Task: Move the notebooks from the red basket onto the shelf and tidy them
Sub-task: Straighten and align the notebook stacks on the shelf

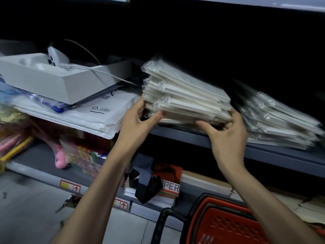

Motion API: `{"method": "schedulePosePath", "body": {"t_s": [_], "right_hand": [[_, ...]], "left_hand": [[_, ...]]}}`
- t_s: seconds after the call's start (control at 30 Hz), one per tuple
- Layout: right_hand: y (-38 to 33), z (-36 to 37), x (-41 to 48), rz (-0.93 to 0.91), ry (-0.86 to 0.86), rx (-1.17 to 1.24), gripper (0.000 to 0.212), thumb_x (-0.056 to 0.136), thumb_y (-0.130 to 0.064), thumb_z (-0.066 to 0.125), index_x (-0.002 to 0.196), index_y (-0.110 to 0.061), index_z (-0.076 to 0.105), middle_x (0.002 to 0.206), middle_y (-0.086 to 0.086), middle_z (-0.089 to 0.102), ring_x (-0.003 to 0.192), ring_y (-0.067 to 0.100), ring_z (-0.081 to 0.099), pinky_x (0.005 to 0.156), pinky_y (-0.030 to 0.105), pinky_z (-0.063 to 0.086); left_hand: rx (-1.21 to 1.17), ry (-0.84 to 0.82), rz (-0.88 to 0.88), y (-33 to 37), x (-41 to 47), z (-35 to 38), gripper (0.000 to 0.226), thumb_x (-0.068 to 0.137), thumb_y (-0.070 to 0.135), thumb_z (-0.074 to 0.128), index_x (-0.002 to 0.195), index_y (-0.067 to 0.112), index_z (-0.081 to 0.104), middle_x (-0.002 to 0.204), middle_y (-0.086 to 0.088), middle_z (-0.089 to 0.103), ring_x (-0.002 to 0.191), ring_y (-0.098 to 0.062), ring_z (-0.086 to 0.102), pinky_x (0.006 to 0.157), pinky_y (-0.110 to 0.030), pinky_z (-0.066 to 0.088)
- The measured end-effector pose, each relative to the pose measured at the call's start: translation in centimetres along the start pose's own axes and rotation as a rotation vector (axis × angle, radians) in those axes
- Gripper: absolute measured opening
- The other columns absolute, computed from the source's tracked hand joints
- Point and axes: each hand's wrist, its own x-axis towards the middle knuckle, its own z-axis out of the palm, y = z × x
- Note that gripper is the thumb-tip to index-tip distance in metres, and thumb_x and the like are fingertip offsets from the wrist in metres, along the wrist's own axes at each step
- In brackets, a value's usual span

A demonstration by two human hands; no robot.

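Note:
A stack of several plastic-wrapped cream notebooks [186, 95] lies on the grey shelf [274, 152] at the middle of the view. My left hand [137, 124] grips the stack's left front corner, thumb along its lower edge. My right hand [228, 134] holds the stack's right front corner, fingers curled against its side and thumb under the front edge. A second stack of wrapped spiral notebooks [279, 124] lies to the right on the same shelf. The red basket [223, 224] with a black handle sits at the bottom, below my right forearm; its inside is mostly hidden.
A white open box [52, 80] with a cable rests on white mailer bags [98, 117] left of the stack. Colourful packets and a pink toy [60, 162] fill the lower shelf. Books and a black strap [147, 184] lie below. The shelf's back is dark.

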Motion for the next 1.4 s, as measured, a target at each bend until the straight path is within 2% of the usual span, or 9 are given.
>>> {"method": "schedulePosePath", "body": {"t_s": [0.1, 0.17, 0.3, 0.43, 0.67, 0.8, 1.17, 1.3, 1.4], "right_hand": [[-0.2, 0.1, -0.4, -0.026, 0.026, 0.012, 0.095, 0.071, -0.051, 0.089, 0.15, -0.022, 0.045, 0.125, -0.001, 0.062, 0.118, 0.019, 0.058, 0.097, 0.033, 0.051], [-0.3, -0.2, -0.1, -0.041, 0.019, 0.0, 0.093, 0.07, -0.047, 0.091, 0.147, -0.025, 0.045, 0.131, -0.014, 0.054, 0.124, 0.011, 0.05, 0.097, 0.026, 0.042], [-1.0, -1.2, 1.3, 0.004, -0.132, 0.026, 0.116, 0.068, -0.038, 0.095, 0.159, -0.032, 0.024, 0.158, -0.014, 0.036, 0.142, 0.008, 0.035, 0.108, 0.024, 0.029], [-1.0, -1.8, 1.6, 0.029, -0.237, 0.077, 0.131, 0.067, -0.029, 0.097, 0.163, -0.039, 0.008, 0.168, -0.015, 0.02, 0.15, 0.008, 0.024, 0.114, 0.026, 0.024], [-0.7, -1.8, 1.4, -0.002, -0.177, 0.154, 0.132, 0.063, -0.02, 0.098, 0.163, -0.036, 0.015, 0.165, -0.017, 0.026, 0.148, 0.002, 0.026, 0.114, 0.019, 0.024], [-0.3, -1.8, 0.9, -0.022, -0.15, 0.214, 0.13, 0.057, -0.026, 0.1, 0.161, -0.037, 0.024, 0.162, -0.018, 0.035, 0.149, 0.002, 0.032, 0.123, 0.036, 0.033], [0.1, -2.5, 0.4, -0.069, -0.182, 0.237, 0.098, 0.076, -0.013, 0.089, 0.155, -0.039, 0.038, 0.148, -0.03, 0.043, 0.143, -0.001, 0.037, 0.12, 0.028, 0.033], [0.4, -1.3, 0.5, -0.015, -0.18, 0.33, 0.095, 0.084, -0.003, 0.081, 0.156, -0.042, 0.033, 0.143, -0.031, 0.043, 0.127, -0.007, 0.048, 0.106, 0.018, 0.043], [0.4, -0.2, 0.5, 0.062, -0.172, 0.477, 0.101, 0.085, 0.006, 0.077, 0.159, -0.042, 0.027, 0.15, -0.015, 0.044, 0.135, 0.007, 0.05, 0.115, 0.033, 0.044]], "left_hand": [[0.018, -0.003, -0.022, -0.4, 0.3, -0.4, 0.049, 0.095, 0.026, 0.075, 0.142, 0.018, 0.061, 0.131, 0.012, 0.072, 0.125, -0.003, 0.064, 0.114, -0.036, 0.048], [0.079, -0.031, -0.049, -0.3, 0.6, -0.5, 0.062, 0.086, 0.038, 0.084, 0.142, 0.026, 0.059, 0.129, 0.017, 0.071, 0.124, -0.001, 0.064, 0.112, -0.037, 0.05], [0.272, -0.045, -0.123, -0.6, 1.2, -0.8, 0.097, 0.056, 0.065, 0.093, 0.139, 0.037, 0.053, 0.127, 0.022, 0.07, 0.12, -0.002, 0.065, 0.107, -0.035, 0.051], [0.202, -0.083, -0.123, -1.2, 1.7, -1.4, 0.081, 0.058, 0.049, 0.098, 0.128, 0.026, 0.063, 0.12, 0.015, 0.075, 0.115, -0.003, 0.069, 0.108, -0.039, 0.053], [0.07, -0.109, -0.051, -0.8, 1.8, -1.6, 0.041, 0.076, 0.011, 0.088, 0.11, 0.017, 0.067, 0.111, 0.01, 0.075, 0.107, 0.0, 0.072, 0.098, -0.018, 0.053], [-0.001, -0.13, -0.062, -0.9, 2.0, -2.2, 0.033, 0.078, 0.003, 0.084, 0.105, 0.017, 0.071, 0.107, 0.011, 0.077, 0.105, -0.002, 0.072, 0.096, -0.016, 0.052], [-0.009, -0.147, -0.112, -1.0, 2.3, -3.0, 0.034, 0.088, -0.005, 0.075, 0.12, 0.008, 0.071, 0.116, 0.001, 0.078, 0.114, -0.011, 0.072, 0.102, -0.023, 0.053], [0.014, -0.086, -0.094, -1.7, 2.4, -2.5, 0.033, 0.092, -0.008, 0.07, 0.125, -0.004, 0.068, 0.12, -0.009, 0.076, 0.116, -0.013, 0.071, 0.102, -0.023, 0.053], [-0.013, -0.016, -0.118, -2.3, 2.8, -2.2, 0.043, 0.093, -0.008, 0.069, 0.136, -0.005, 0.062, 0.128, -0.013, 0.073, 0.126, -0.019, 0.067, 0.11, -0.031, 0.052]]}}
